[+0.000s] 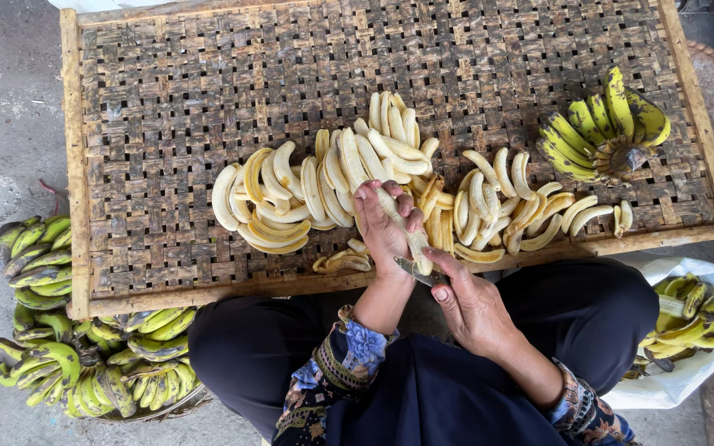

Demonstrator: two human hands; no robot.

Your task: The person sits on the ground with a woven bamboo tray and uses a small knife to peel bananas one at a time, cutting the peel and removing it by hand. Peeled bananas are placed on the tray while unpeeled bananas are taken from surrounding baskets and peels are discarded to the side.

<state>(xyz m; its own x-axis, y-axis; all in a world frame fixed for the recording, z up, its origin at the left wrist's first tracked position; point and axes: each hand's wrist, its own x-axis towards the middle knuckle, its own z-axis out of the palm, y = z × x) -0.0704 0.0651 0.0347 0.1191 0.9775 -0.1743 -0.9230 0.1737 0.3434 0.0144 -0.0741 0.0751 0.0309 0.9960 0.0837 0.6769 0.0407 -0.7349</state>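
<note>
Woven tray [167, 124] below: your left hand [383, 227] grips a peeled banana [406, 227], right hand [473, 301] pinches a knife [419, 272] against it.

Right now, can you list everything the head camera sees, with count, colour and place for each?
woven bamboo tray with wooden frame: one, brown, fills the upper middle of the view.
peeled pale-yellow bananas: too many to count, heaped along the tray's near edge.
unpeeled green-yellow banana bunch: one, at the tray's right end.
green unpeeled banana bunches: several, on the ground left of the tray.
white plastic bag of yellow-green peels: one, on the ground at right.
grey concrete ground: left side.
peeled banana being cut: one, pale yellow, in the left hand.
small metal knife blade: one, grey, in the right hand.
left hand: fingers wrapped round the banana.
right hand: fingers closed on the knife.
</note>
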